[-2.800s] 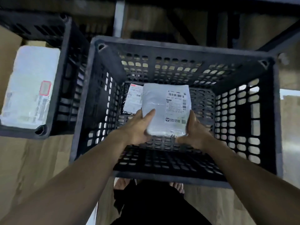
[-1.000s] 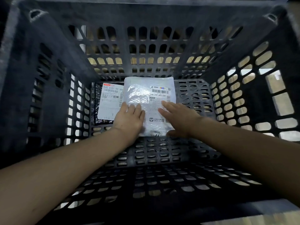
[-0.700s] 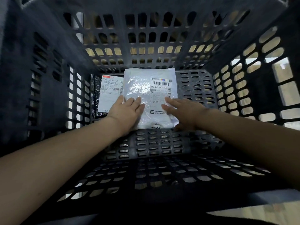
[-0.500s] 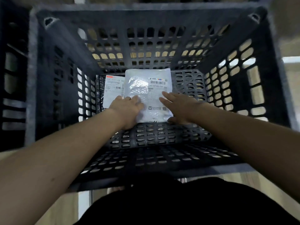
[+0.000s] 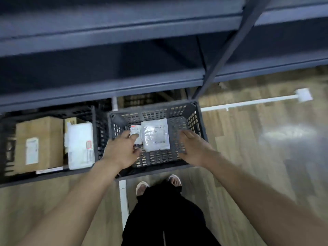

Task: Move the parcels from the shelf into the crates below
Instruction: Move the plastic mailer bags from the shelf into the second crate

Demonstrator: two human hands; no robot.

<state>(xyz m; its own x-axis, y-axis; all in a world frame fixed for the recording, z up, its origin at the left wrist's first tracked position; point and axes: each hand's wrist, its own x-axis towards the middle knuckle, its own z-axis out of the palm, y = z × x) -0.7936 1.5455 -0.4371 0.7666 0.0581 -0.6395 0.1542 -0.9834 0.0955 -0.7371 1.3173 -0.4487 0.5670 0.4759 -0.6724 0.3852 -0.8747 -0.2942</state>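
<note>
Two parcels lie flat in the right crate [image 5: 199, 125]: a white bag parcel [image 5: 155, 134] and, touching its left edge, a smaller labelled parcel [image 5: 135, 129]. Left hand [image 5: 120, 150] and right hand [image 5: 193, 148] hover above the crate, fingers loosely spread, holding nothing. The left crate [image 5: 95, 132] holds a cardboard box [image 5: 40, 142] and a white packet [image 5: 79, 142]. Shelf [image 5: 106, 86] boards look bare, though blurred; remaining parcels probably out of view.

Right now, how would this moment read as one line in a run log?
white parcel: flat in right crate | left hand: open, empty | right hand: open, empty | next: shelf
</note>
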